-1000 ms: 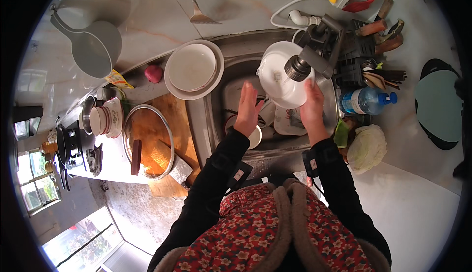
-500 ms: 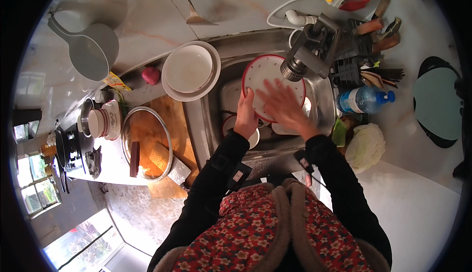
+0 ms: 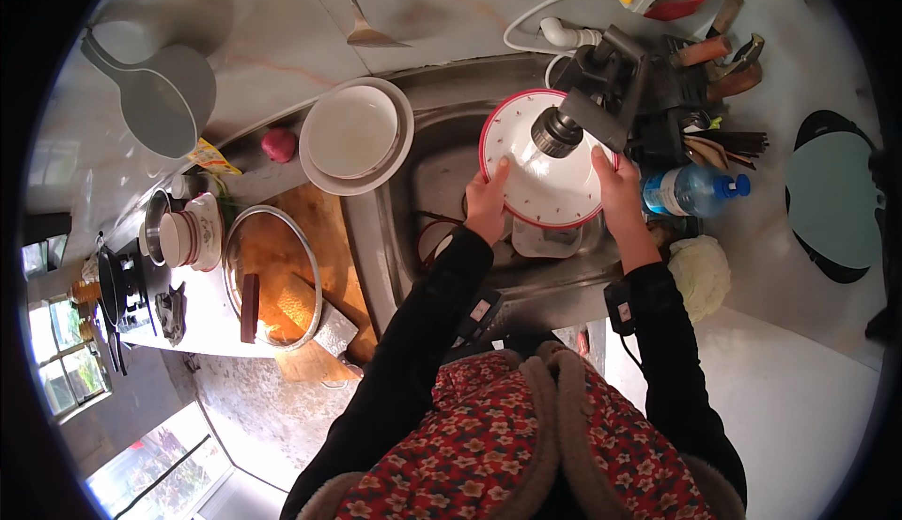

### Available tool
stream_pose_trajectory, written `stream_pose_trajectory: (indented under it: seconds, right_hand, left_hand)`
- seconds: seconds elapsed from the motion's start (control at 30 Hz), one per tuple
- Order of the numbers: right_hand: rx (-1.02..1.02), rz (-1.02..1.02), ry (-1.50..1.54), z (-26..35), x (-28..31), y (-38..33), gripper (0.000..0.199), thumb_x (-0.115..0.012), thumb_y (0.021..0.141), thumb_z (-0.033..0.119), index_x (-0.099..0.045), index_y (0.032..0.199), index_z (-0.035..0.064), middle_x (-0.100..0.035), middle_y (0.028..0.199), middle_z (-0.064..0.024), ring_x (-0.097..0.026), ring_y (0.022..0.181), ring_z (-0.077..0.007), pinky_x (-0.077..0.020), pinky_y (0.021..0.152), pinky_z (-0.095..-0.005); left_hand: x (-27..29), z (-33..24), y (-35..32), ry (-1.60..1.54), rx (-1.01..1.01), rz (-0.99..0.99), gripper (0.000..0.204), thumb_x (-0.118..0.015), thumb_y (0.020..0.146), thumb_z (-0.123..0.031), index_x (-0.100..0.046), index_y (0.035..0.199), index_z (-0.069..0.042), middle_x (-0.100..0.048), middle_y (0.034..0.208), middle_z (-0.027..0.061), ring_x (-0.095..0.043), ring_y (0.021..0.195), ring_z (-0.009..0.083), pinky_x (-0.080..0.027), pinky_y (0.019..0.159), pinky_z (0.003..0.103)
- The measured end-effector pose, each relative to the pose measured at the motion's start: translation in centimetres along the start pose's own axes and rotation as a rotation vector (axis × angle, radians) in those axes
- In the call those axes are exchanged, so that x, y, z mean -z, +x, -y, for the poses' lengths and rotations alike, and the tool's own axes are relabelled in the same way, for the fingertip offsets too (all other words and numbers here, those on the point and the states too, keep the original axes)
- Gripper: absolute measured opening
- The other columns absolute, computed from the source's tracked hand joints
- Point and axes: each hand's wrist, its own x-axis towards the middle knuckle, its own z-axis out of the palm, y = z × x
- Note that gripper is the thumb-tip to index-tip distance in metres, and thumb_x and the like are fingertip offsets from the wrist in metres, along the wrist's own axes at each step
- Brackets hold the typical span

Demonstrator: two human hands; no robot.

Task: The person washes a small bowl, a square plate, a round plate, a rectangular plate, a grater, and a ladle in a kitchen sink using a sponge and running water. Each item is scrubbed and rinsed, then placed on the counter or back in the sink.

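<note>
I hold a white plate with a red rim and small marks (image 3: 547, 189) over the sink (image 3: 434, 158). My left hand (image 3: 487, 206) grips its left edge, thumb on top. At the right edge my right hand (image 3: 622, 197) is closed on the rim, thumb also on top. The dark metal faucet (image 3: 556, 132) hangs over the plate and hides part of it; a little water seems to fall onto the plate. Below the plate lie a pale rectangular dish (image 3: 547, 240) and a red-rimmed bowl (image 3: 435, 236), both partly covered.
Stacked white plates (image 3: 352, 133) stand left of the sink, near a red onion (image 3: 278, 144). A cutting board (image 3: 352, 266) carries a large round glass lid (image 3: 315, 266). To the right are a blue bottle (image 3: 691, 191), cabbage (image 3: 700, 276) and a knife rack (image 3: 691, 78).
My right hand has moved from the plate's face to its right edge. The plate has shifted right and upward, further under the faucet, with my left hand still on it.
</note>
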Motion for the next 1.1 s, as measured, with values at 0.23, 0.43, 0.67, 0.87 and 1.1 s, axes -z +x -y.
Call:
stream_pose_trajectory:
  seconds: [0.23,0.43,0.67,0.87,1.1]
  right_hand:
    - [0.064,-0.297,0.384,-1.0,-3.3,-1.2,0.036,-0.057,0.099,0.026,-0.06,0.122,-0.0008,-0.064,0.103,-0.0022,-0.058,0.088,-0.0095,-0.0475,0.078,-0.0258]
    - [-0.114,-0.241,0.704,-4.6,-5.8,-0.9,0.039,-0.055,0.1,0.023,-0.051,0.13,-0.0007,-0.063,0.115,-0.009,-0.062,0.097,-0.0198,-0.0513,0.083,-0.0331]
    - [-0.398,-0.169,0.658,-8.6,-6.2,-1.0,0.035,-0.06,0.096,0.011,-0.053,0.128,-0.0002,-0.063,0.118,-0.0111,-0.063,0.1,-0.0226,-0.0532,0.086,-0.0348]
    - [-0.663,-0.158,0.812,-8.6,-9.1,-3.7,0.038,-0.062,0.094,0.009,-0.051,0.13,-0.0007,-0.058,0.127,-0.0155,-0.06,0.112,-0.0271,-0.0546,0.089,-0.0416]
    - [-0.444,-0.123,0.741,-9.2,-7.8,-3.3,0.042,-0.056,0.1,0.024,-0.048,0.134,0.0006,-0.057,0.128,-0.0159,-0.058,0.116,-0.0286,-0.0534,0.093,-0.0405]
  left_hand:
    - [-0.8,0.9,0.1,0.647,-0.468,0.144,0.037,-0.061,0.096,-0.02,-0.054,0.129,-0.006,-0.065,0.112,0.0069,-0.066,0.097,0.0219,-0.056,0.075,0.035]
    - [-3.3,0.6,-3.3,-0.246,0.05,0.082,0.039,-0.056,0.092,-0.005,-0.05,0.131,-0.003,-0.06,0.122,0.0133,-0.062,0.109,0.0279,-0.055,0.088,0.041]
    - [0.5,-2.7,-2.5,0.366,0.02,0.175,0.039,-0.054,0.083,-0.002,-0.052,0.121,0.003,-0.061,0.11,0.0119,-0.062,0.1,0.0213,-0.056,0.081,0.034]
    - [0.2,-0.6,-3.0,0.532,-0.398,0.019,0.062,-0.049,0.074,0.005,-0.038,0.135,0.001,-0.053,0.122,0.0144,-0.052,0.115,0.0248,-0.047,0.091,0.032]
    - [0.9,-2.7,-4.4,0.528,-0.172,0.177,0.063,-0.049,0.074,0.005,-0.038,0.135,-0.001,-0.052,0.121,0.016,-0.052,0.116,0.0253,-0.047,0.093,0.034]
